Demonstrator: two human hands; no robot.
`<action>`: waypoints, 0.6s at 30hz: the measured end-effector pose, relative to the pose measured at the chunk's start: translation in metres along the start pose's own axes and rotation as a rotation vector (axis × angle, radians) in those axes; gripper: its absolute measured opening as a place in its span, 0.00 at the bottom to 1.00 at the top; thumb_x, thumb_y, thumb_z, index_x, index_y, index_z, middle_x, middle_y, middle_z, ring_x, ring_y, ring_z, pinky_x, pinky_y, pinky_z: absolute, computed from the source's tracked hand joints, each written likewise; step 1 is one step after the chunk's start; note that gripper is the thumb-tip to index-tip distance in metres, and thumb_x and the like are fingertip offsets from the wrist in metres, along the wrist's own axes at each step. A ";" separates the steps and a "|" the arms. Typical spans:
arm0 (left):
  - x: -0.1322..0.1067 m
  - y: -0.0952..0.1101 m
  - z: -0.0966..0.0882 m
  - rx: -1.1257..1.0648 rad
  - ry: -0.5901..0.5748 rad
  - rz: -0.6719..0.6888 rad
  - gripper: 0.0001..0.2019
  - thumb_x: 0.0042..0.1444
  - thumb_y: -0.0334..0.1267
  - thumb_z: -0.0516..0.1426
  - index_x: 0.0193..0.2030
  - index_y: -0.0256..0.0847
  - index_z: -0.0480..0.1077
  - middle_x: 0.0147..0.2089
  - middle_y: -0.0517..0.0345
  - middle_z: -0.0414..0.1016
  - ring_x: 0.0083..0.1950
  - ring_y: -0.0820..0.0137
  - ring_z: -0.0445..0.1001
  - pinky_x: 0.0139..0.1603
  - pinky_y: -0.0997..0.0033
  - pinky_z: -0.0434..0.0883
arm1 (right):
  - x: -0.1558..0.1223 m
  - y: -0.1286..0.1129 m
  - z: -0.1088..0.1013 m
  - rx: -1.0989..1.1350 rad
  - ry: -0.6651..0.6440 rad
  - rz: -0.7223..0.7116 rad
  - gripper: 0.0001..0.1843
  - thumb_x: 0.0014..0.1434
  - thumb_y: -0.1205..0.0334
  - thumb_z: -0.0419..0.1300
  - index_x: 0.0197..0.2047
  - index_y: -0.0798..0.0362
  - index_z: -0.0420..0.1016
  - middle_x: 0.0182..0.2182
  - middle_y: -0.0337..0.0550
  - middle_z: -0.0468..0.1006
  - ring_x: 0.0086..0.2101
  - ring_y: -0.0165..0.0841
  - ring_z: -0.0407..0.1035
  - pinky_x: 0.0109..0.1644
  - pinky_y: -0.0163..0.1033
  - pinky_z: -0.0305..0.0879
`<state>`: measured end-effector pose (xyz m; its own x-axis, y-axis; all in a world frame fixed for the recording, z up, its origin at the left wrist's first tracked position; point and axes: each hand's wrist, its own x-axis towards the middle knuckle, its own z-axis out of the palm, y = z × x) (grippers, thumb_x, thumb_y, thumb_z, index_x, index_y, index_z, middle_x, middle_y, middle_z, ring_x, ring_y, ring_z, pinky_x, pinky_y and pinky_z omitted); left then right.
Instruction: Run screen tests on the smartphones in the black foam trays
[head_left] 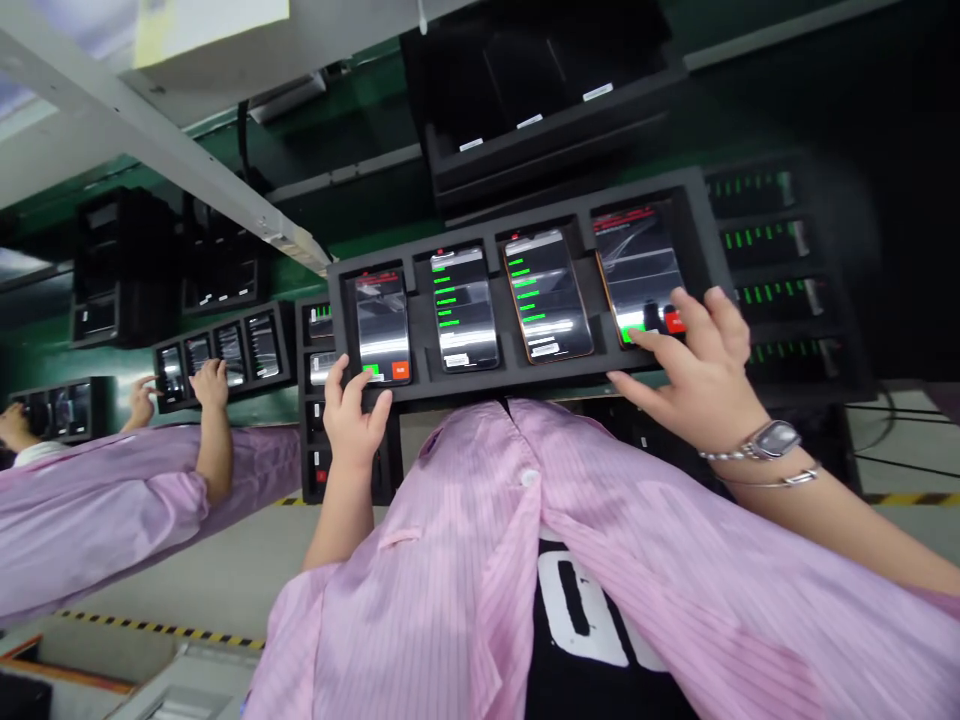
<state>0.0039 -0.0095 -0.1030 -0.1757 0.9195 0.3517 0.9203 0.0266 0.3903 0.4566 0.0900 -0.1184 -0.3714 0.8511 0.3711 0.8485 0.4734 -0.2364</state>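
Several smartphones lie face up in the slots of a black foam tray in front of me. My left hand is at the tray's near left edge, a fingertip on the green button of the leftmost phone; its fingers are apart. At the other end, my right hand has its index finger at the green button of the rightmost phone, fingers spread. Between them, the second phone and the third phone show lines of green text. Neither hand grips anything.
Right of my tray stands another tray of phones with green marks on their screens. A black tray lies behind. To the left, a co-worker's hand is over a similar tray. A pale metal bar slants overhead.
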 end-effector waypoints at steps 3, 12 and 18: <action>0.000 0.001 -0.002 -0.002 -0.005 -0.001 0.27 0.68 0.59 0.55 0.60 0.38 0.73 0.70 0.34 0.68 0.74 0.51 0.67 0.73 0.49 0.67 | 0.000 0.002 -0.001 0.003 0.032 -0.034 0.28 0.67 0.38 0.59 0.59 0.51 0.76 0.69 0.60 0.65 0.72 0.56 0.53 0.73 0.63 0.55; 0.019 0.063 -0.005 0.114 -0.118 0.131 0.29 0.65 0.62 0.59 0.64 0.47 0.74 0.77 0.42 0.60 0.83 0.43 0.47 0.80 0.33 0.44 | 0.028 -0.051 -0.015 0.231 -0.020 -0.206 0.29 0.70 0.49 0.60 0.68 0.51 0.64 0.63 0.55 0.74 0.69 0.53 0.61 0.77 0.70 0.44; 0.037 0.094 0.020 0.100 -0.227 0.129 0.31 0.63 0.62 0.61 0.68 0.52 0.72 0.77 0.48 0.63 0.82 0.44 0.48 0.81 0.34 0.43 | 0.036 -0.076 0.000 0.299 -0.071 -0.260 0.27 0.71 0.52 0.58 0.67 0.55 0.64 0.65 0.58 0.72 0.70 0.53 0.60 0.75 0.68 0.53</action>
<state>0.0905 0.0347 -0.0700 0.0178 0.9818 0.1891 0.9620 -0.0683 0.2643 0.3782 0.0849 -0.0871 -0.5931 0.7029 0.3927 0.5799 0.7113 -0.3972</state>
